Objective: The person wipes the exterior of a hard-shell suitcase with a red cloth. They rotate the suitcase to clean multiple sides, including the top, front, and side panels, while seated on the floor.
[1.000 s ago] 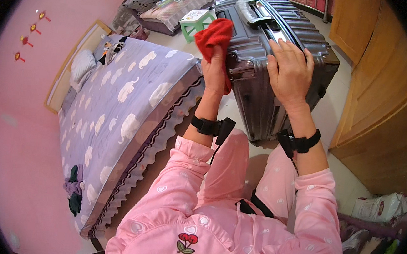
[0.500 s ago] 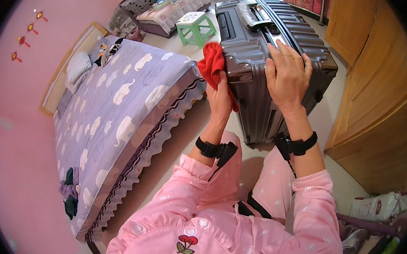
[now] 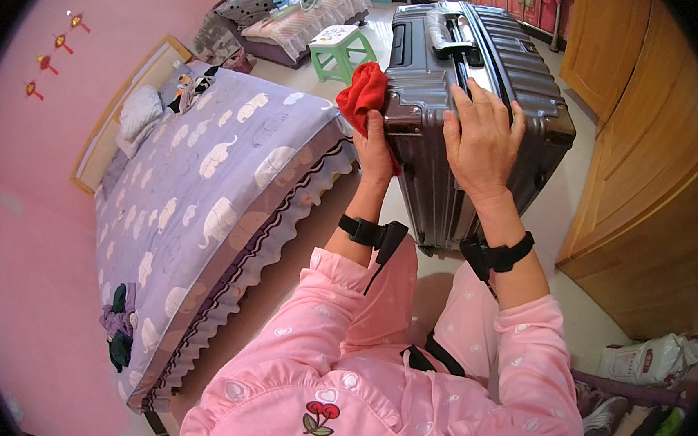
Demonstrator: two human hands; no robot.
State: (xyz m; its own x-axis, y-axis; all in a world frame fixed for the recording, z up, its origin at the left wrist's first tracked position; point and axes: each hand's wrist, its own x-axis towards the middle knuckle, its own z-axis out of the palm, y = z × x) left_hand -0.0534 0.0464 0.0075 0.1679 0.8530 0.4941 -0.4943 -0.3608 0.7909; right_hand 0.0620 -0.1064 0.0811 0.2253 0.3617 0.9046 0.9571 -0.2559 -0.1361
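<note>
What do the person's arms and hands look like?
The left hand and right hand are gloveless. Pink heart-print sleeves end short of the wrists. Each forearm carries a black strap with a wedge-shaped device; a thin cord hangs from the left one.

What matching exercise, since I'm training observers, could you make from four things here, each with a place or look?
Things:
1. Red cloth
2. Suitcase
3. Stool
4. Bedspread

Places and looks:
A. White top, green legs
B. Pale purple with white elephants
C. Held in the left hand
D. Under the right hand

Right pairs: 1-C, 2-D, 3-A, 4-B.
</note>
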